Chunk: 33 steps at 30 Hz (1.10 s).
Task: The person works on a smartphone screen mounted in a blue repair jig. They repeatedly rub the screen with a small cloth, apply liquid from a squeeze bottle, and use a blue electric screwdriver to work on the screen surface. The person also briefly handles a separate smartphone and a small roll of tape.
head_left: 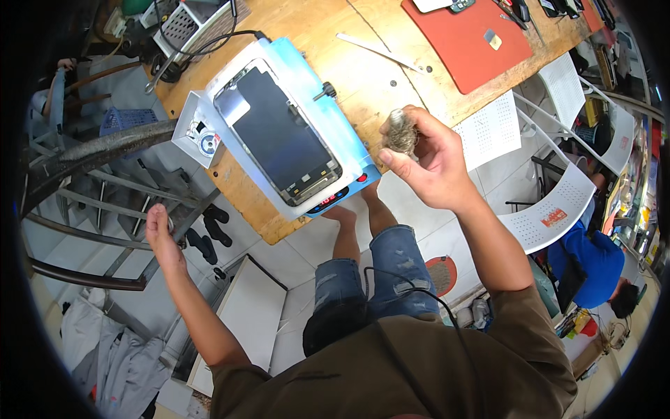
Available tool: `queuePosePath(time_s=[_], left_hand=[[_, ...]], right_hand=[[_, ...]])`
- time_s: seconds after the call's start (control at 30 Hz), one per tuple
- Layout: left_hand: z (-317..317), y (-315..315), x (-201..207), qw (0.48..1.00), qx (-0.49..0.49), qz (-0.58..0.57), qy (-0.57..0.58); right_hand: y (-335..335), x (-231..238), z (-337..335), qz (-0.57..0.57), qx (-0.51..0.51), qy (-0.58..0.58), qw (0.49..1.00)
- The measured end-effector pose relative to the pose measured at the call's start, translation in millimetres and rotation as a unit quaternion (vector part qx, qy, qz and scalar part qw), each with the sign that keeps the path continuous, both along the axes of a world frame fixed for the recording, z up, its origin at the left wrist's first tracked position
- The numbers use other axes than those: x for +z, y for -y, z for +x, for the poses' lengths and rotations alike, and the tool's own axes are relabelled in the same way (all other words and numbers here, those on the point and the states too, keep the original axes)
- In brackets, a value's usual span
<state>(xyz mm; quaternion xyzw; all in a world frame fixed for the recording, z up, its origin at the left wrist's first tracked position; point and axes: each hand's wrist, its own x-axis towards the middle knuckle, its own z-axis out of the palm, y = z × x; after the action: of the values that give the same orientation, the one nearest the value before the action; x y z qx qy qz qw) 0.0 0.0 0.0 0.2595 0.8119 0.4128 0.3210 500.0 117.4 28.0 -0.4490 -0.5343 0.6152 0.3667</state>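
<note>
My right hand (436, 157) is closed around a fuzzy grey-brown bundle (402, 134) with a pale rounded tip, held over the table's near edge. I cannot make out exactly what kind of thing it is. Out to the left, beyond the table's edge, my left hand (162, 237) is raised with its fingers curled; a small shiny ring-like spot shows beside them, and what they hold, if anything, is unclear. Between my hands, a phone screen (283, 129) lies face-down or bare on a blue-and-white heating plate machine (307, 77) with a lit red display and a black side knob.
The wooden table (370, 77) carries a white stick (379, 52), a red mat (467, 49) and a white box of small parts (199, 133). White perforated chairs (551, 209) stand to the right. A metal railing (91, 157) runs close to my left hand.
</note>
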Motion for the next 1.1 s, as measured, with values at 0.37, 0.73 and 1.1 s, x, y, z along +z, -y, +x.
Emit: queuePosePath(time_s=[0.37, 0.73, 1.1], left_hand=[[206, -25, 55, 0.959, -0.260, 0.002, 0.114], [41, -12, 14, 0.997, 0.062, 0.023, -0.027], [213, -45, 60, 0.968, -0.208, 0.019, 0.137]], right_hand=[[-187, -19, 106, 0.100, -0.175, 0.111, 0.973], [-71, -1, -8, -0.001, 0.136, 0.030, 0.990], [-234, -15, 83, 0.136, -0.149, 0.199, 0.959]])
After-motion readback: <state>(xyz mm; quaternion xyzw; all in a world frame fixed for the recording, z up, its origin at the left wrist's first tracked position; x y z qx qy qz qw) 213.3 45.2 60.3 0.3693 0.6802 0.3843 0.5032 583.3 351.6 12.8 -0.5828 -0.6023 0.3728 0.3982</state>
